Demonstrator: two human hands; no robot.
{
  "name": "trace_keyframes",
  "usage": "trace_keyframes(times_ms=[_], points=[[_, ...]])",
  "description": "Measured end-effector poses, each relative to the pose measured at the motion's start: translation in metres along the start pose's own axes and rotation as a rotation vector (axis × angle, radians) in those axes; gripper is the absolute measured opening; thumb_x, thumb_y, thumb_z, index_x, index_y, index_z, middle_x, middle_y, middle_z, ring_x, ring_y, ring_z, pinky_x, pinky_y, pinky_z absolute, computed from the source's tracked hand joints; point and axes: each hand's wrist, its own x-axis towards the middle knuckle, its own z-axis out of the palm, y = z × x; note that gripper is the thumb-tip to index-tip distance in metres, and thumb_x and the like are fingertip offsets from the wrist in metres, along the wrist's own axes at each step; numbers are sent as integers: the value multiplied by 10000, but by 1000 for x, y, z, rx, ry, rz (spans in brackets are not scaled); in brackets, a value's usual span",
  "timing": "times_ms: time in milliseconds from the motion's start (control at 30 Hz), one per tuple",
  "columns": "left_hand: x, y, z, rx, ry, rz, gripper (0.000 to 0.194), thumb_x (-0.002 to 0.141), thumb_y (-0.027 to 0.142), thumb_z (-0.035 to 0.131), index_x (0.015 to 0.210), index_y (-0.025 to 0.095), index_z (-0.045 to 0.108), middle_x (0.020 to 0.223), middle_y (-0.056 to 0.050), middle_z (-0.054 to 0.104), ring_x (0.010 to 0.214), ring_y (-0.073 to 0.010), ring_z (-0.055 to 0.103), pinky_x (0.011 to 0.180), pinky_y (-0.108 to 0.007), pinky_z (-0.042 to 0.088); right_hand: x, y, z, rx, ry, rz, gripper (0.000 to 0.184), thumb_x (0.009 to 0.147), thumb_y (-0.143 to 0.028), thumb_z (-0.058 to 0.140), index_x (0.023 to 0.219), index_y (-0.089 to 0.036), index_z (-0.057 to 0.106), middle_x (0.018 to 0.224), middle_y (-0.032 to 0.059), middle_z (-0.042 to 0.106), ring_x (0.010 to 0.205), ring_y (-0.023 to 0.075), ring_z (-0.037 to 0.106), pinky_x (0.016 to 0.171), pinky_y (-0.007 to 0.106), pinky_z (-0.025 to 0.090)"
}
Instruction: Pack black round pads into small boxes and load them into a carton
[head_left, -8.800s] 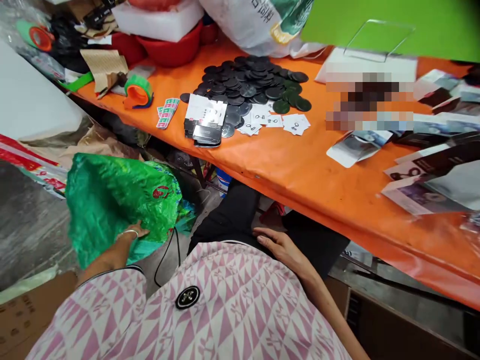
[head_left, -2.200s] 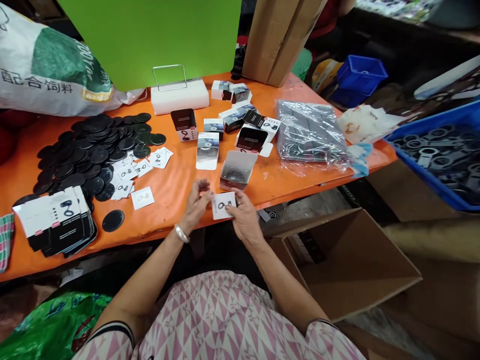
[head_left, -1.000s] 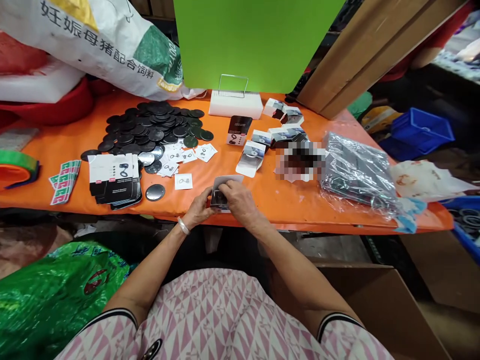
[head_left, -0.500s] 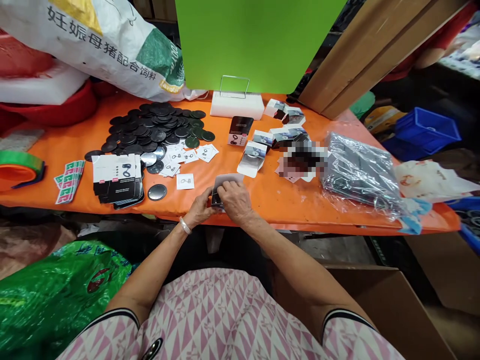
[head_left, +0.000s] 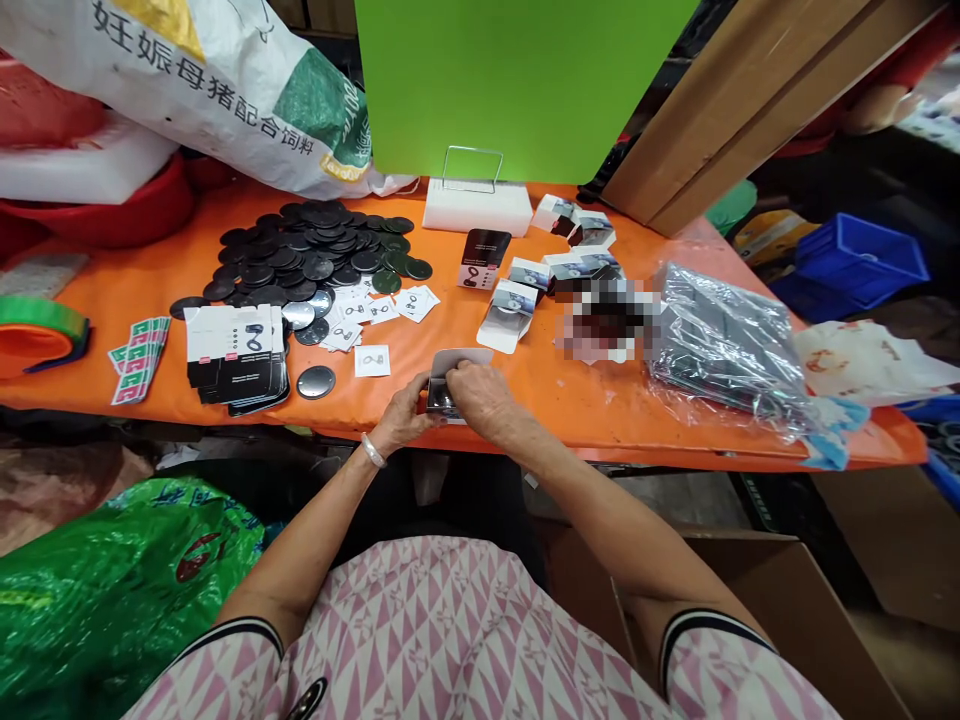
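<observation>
Seemingly, right fingers [head_left: 462, 378] inside box [head_left: 440, 388].

A camera on the wearer's head looked forward and steeply down from just above the shirt [head_left: 450, 640], whose front filled the bottom middle of the frame. The left hand [head_left: 405, 415] and right hand [head_left: 484, 395] sat near the centre, in close range. The wide view took in the table [head_left: 600, 410] from its near side, across the middle, with a bag [head_left: 112, 570] lower left and a carton [head_left: 787, 600] lower right. The upper border cropped the green board [head_left: 517, 90].
</observation>
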Motion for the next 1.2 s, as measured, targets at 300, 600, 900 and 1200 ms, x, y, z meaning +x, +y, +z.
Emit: trace_keyframes(times_ms=[300, 600, 900, 1200], points=[[0, 4, -2, 19, 0, -32, 588, 650, 287, 766, 1188, 193, 548, 931, -5, 647, 877, -178, 586, 800, -277, 452, -9, -20, -15, -401, -178, -53, 298, 886, -55, 445, 998, -40, 721, 960, 237, 663, 907, 290, 600, 716, 373, 430], [4, -2, 0, 8, 42, 32, 452, 685, 326, 747, 1061, 180, 543, 878, 9, 618, 763, -132, 548, 717, -237, 450, -45, -14, 18, -422, 132, -241, 288, 946, -94, 388, 918, -88, 674, 817, 136, 656, 805, 242, 583, 823, 418, 442], [8, 9, -2, -499, 31, -71, 640, 771, 685, 590, 1186, 198, 577, 1172, -102, 632, 1088, -257, 578, 942, -378, 485, -60, 54, 17, 525, 603, 81, 310, 945, -291, 494, 1227, -219, 600, 1202, 118, 626, 1106, 211, 577, 960, 410, 468], [17, 20, 39, -264, 295, -162, 253, 771, 264, 624, 1017, 211, 608, 899, 15, 619, 852, -142, 561, 757, -239, 474, -25, 52, 39, 1075, 279, 135, 665, 731, -148, 588, 1383, -229, 489, 1296, 44, 607, 1142, 183, 588, 990, 344, 475]])
